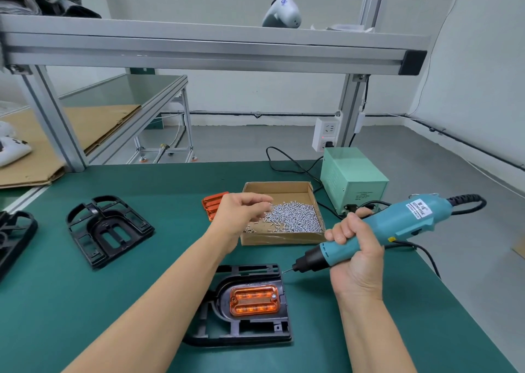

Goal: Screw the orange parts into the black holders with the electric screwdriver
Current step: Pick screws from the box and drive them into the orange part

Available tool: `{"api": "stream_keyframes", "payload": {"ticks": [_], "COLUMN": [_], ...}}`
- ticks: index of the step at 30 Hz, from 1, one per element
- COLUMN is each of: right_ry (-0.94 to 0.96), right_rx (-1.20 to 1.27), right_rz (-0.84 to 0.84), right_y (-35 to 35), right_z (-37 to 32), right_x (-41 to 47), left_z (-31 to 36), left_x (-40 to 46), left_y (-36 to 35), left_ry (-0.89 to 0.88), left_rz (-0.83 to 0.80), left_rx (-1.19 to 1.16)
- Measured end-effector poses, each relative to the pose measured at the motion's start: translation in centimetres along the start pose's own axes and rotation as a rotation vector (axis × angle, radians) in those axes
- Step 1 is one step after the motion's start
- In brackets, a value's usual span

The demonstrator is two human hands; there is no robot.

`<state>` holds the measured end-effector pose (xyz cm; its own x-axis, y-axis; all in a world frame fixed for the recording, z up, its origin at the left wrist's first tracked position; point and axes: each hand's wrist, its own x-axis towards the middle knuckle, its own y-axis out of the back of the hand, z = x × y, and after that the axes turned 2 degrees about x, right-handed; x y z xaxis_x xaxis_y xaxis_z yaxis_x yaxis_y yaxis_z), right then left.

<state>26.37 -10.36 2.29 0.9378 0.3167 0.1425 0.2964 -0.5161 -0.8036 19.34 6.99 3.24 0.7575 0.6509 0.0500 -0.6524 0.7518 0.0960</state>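
While one translucent orange ribbed part (253, 300) sits in the nearest black plastic holder (244, 330) with one screw visible, the left hand (241, 212), fingers loosely curled, reaches over the cardboard box of silver screws (289, 216) beyond it; whether it holds a screw I cannot tell. The right hand (356, 254) grips the teal electric screwdriver (377, 230). Empty holders (109, 229) wait left of it.

Green table (142, 301) carrying: near black holder (244, 327) (orange part (253, 300) seated inside), empty holder (109, 230) left, cardboard screw box (284, 237), orange stack (212, 205) just beside it, green power unit (352, 178) behind.
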Motion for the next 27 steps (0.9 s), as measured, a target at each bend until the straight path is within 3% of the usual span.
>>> {"api": "stream_keyframes", "payload": {"ticks": [6, 10, 16, 27], "right_ry": [-0.034, -0.057, -0.050, 0.040], "right_rx": [0.087, 0.094, 0.158, 0.151], "right_rz": [-0.026, -0.068, -0.147, -0.176], "right_y": [-0.6, -2.0, -5.6, -9.1], "right_z": [-0.3, 0.3, 0.6, 0.7], "right_x": [-0.2, -1.1, -2.6, -3.6], "left_z": [-1.0, -1.2, -0.6, -0.4], "left_x": [-6.1, -9.0, -10.5, -10.7], "left_y": [2.2, 3.2, 3.9, 3.6], "left_ry": [0.019, 0.009, -0.030, 0.034], "left_rz": [0.030, 0.047, 0.060, 0.040], "left_rx": [-0.222, -0.228, -0.271, -0.567]}}
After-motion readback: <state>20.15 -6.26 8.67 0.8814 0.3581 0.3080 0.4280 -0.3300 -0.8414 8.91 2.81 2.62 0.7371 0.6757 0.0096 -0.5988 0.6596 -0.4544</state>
